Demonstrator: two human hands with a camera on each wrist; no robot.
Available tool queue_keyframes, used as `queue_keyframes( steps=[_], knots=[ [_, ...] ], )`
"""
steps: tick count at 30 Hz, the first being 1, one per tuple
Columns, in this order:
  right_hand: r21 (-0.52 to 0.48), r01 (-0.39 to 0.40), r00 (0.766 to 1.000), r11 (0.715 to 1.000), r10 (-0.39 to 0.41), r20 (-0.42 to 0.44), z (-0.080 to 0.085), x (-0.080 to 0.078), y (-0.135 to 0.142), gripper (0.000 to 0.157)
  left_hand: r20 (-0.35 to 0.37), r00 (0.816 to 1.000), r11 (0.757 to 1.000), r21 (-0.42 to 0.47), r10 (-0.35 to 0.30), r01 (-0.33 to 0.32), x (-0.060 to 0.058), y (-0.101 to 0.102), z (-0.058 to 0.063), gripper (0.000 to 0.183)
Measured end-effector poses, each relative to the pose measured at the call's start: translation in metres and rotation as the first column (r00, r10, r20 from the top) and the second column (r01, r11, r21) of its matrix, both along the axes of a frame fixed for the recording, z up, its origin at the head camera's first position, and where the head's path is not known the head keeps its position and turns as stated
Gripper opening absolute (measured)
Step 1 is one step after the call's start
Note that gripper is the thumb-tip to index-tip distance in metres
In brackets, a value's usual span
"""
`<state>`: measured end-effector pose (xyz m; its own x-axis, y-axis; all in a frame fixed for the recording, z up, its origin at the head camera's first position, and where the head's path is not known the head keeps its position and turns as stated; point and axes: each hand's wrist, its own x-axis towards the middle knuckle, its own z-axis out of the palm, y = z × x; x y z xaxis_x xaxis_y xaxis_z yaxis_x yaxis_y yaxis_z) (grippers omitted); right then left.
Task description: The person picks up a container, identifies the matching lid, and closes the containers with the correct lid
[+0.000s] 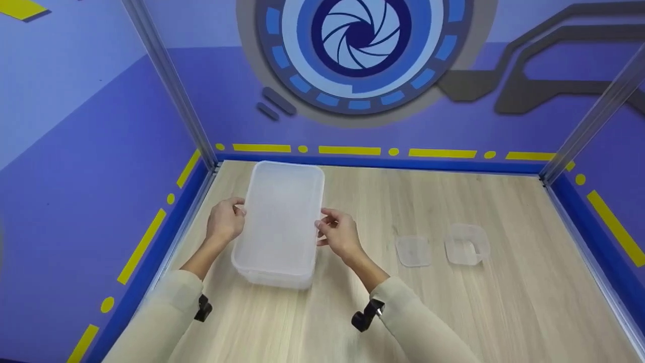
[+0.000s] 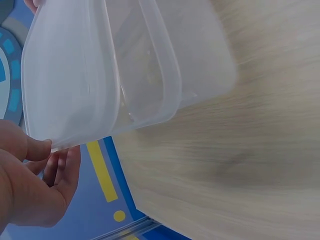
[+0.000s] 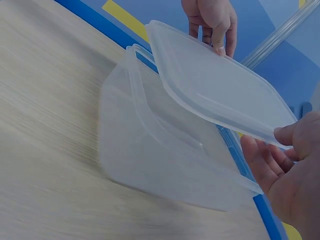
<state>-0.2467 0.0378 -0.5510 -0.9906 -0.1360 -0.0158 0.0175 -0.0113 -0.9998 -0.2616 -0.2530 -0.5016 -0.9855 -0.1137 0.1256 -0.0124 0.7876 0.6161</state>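
A large rectangular translucent plastic lid (image 1: 284, 217) is held up between both hands, over a matching deep container (image 3: 145, 145) that stands on the table. In the wrist views the lid tilts above the container's rim, with a gap between the two. My left hand (image 1: 225, 220) pinches the lid's left long edge, thumb on top and fingers beneath. On the opposite edge my right hand (image 1: 341, 233) pinches the lid in the same way. From the head view the lid hides most of the container; only its near wall shows below.
To the right on the wooden table (image 1: 529, 302) lie a small clear square lid (image 1: 413, 251) and a small clear square container (image 1: 467, 245) beside it. Blue printed panels (image 1: 352, 136) with metal corner posts bound the table at the back and sides.
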Motion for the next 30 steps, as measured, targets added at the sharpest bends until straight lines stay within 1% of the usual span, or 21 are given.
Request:
queue_keyframes(
  steps=[3,6,9,16,23,30],
  knots=[
    [0.016,0.021,1.000,1.000,-0.021,0.002,-0.005,-0.001,-0.005,0.043,0.017,1.000,1.000,0.007,0.018,-0.018,-0.002,-0.003,-0.008,0.032],
    [0.027,0.022,1.000,0.999,-0.022,0.003,-0.011,0.000,-0.008,0.043,0.034,0.999,0.999,0.028,0.034,-0.035,-0.003,-0.006,-0.018,0.030],
    [0.042,0.018,1.000,0.999,-0.018,-0.001,-0.016,0.000,-0.009,0.043,0.040,0.998,0.998,0.043,0.041,-0.043,-0.002,-0.006,-0.024,0.028],
    [0.083,0.015,1.000,0.996,-0.016,0.013,-0.020,0.000,-0.009,0.043,0.017,0.999,0.999,0.025,0.042,-0.042,-0.002,-0.003,-0.031,0.028],
    [0.100,0.023,1.000,0.995,-0.023,-0.002,-0.022,-0.003,-0.011,0.042,0.056,0.997,0.999,-0.021,0.049,-0.048,-0.005,-0.001,-0.037,0.028],
    [0.137,-0.007,1.000,0.991,0.004,0.021,-0.022,-0.005,-0.012,0.049,0.089,0.994,0.996,-0.070,0.061,-0.055,-0.011,0.002,-0.042,0.029]
  ],
)
